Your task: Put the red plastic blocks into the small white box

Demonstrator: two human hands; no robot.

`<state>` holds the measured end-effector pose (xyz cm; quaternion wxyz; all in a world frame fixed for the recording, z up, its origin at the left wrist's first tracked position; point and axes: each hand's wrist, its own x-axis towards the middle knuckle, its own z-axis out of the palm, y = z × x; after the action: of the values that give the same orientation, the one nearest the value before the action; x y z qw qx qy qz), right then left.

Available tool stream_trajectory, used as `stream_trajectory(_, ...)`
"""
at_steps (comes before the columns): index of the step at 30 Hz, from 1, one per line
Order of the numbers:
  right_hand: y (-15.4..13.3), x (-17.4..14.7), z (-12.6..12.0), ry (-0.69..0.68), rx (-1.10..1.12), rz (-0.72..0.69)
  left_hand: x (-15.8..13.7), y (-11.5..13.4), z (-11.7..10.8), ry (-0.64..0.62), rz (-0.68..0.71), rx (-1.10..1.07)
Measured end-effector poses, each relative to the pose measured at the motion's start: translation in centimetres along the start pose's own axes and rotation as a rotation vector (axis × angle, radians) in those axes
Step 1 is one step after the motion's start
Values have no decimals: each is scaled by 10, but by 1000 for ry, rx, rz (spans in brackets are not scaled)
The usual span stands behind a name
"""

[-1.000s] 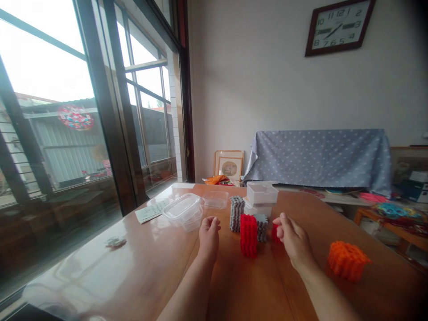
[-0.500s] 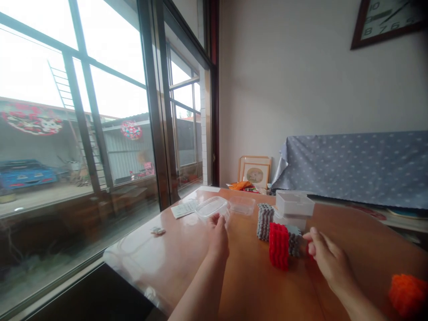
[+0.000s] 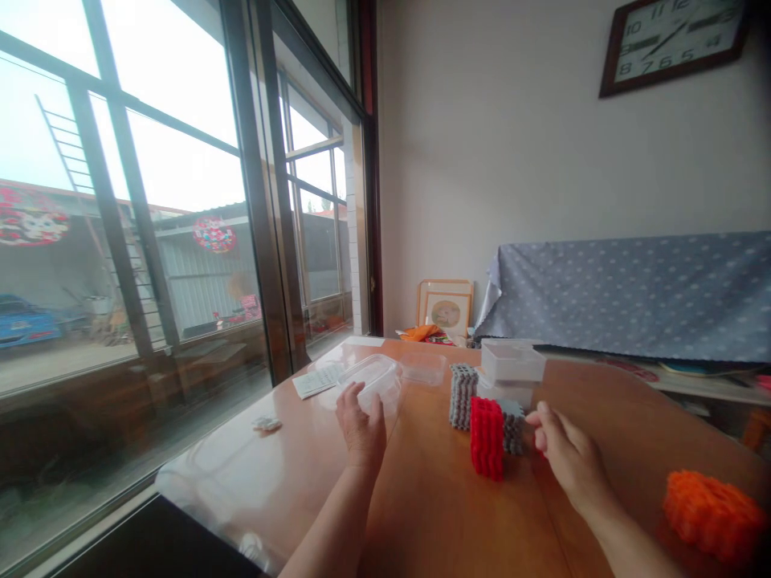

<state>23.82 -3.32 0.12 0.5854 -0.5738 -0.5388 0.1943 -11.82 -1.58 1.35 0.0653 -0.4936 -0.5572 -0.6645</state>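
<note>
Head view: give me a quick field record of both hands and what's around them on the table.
left hand: grip closing on the near rim of the clear plastic container, fingers on it
right hand: curled by the blocks; a bit of red shows at the fingers, hold unclear
red block: upright, between the hands
grey blocks: behind the red one
lidded white boxes: stacked behind the blocks
orange block: far right on the wooden table
</note>
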Motion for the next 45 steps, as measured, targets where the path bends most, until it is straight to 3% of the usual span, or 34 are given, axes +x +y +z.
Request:
stream_trajectory(5, -7, -1, -2, 21, 8, -2, -20, 28, 20, -180, 41, -141)
stream_trajectory(11, -12, -1, -4, 43, 41, -23, -37, 36, 52, -323, -171, -339)
stream_trajectory(15, -13, 0, -5, 53, 63, -25, -42, 43, 70, -407, -199, -386)
stream_trajectory(22, -17, 2, -9, 94, 109, 34, -13, 85, 95, -439, -126, -440)
stream_trajectory(26, -22, 3, -11, 112, 134, 50, 9, 126, 110, -520, 61, -394)
stream_trajectory(29, -23, 4, -11, 120, 166, 38, 19, 155, 126, -655, 222, -339)
stream_trajectory(33, -20, 6, -11, 135, 200, 61, 22, 181, 155, -852, 279, -259)
stream_trajectory(39, -14, 10, -12, 147, 213, 73, 15, 195, 199, -948, 277, -188)
stream_trajectory(45, -25, 9, -14, 167, 240, 64, 7, 194, 226, -984, 260, -118)
